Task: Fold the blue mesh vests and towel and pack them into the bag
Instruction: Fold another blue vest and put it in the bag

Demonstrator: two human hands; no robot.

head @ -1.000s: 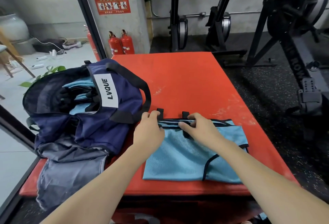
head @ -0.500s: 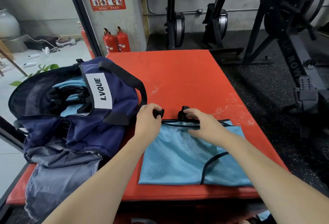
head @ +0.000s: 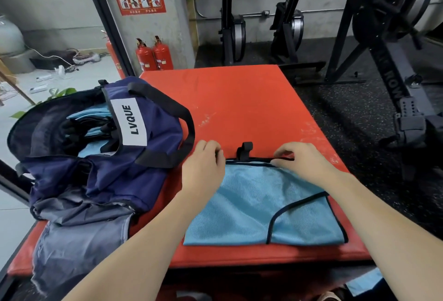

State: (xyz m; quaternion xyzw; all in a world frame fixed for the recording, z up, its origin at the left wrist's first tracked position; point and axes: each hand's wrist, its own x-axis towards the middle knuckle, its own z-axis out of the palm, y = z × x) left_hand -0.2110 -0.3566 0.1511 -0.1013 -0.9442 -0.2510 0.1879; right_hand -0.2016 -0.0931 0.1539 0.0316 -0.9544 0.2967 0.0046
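Note:
A folded light blue mesh vest (head: 259, 205) with black trim lies flat on the red mat (head: 239, 109), near its front edge. My left hand (head: 203, 169) grips the vest's far left corner with curled fingers. My right hand (head: 302, 161) pinches the black-trimmed far edge further right. A black strap loop (head: 244, 151) sticks up between the hands. The navy bag (head: 134, 157) marked LVQUE sits open to the left, with folded blue vests (head: 93, 118) inside it. A grey towel (head: 79, 240) hangs over the mat's front left edge under the bag.
Red fire extinguishers (head: 154, 56) stand by the pillar behind the mat. Black exercise machines (head: 393, 61) fill the dark floor at the back and right. Another blue piece of cloth (head: 366, 281) shows below the mat at the bottom right.
My right hand has slid to the right along the vest's far edge, away from the black strap loop. My left hand stays at the far left corner.

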